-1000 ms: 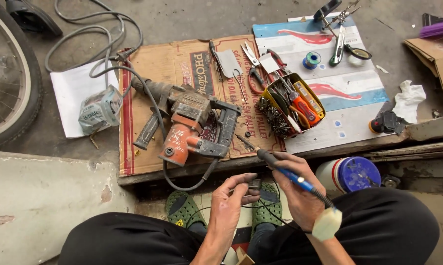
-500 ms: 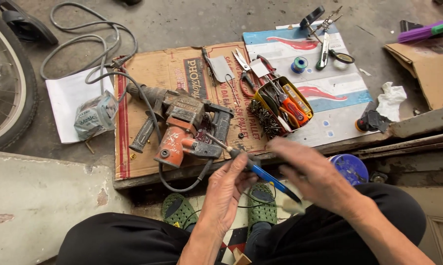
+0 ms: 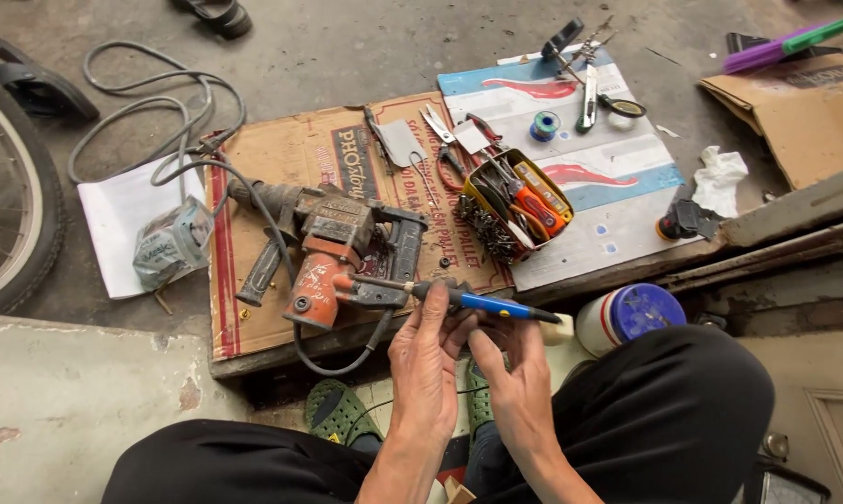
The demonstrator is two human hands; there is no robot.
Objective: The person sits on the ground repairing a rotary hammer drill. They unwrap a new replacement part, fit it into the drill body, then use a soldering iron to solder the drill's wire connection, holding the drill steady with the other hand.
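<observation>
My left hand (image 3: pixel 428 359) grips the black collar of a blue-handled soldering iron (image 3: pixel 482 302), whose metal tip points left at the worn orange and grey rotary hammer drill (image 3: pixel 333 252). The drill lies on a flattened cardboard sheet (image 3: pixel 272 159). My right hand (image 3: pixel 515 373) sits just under the iron's blue handle, fingers curled and touching it. The iron's tip rests at a small grey part by the drill's rear end.
A yellow tray (image 3: pixel 517 203) of screwdrivers and screws stands right of the drill. Pliers (image 3: pixel 459 149), a solder spool (image 3: pixel 544 126), a blue-lidded jar (image 3: pixel 631 315), a grey power cable (image 3: pixel 151 121), white paper (image 3: pixel 123 219), a bicycle wheel (image 3: pixel 6 196) and green sandals (image 3: pixel 342 411) lie around.
The soldering iron has swung from pointing up-left over my lap to lying level with its tip at the drill. My left hand has taken hold of its collar, and my right hand has dropped beneath the handle.
</observation>
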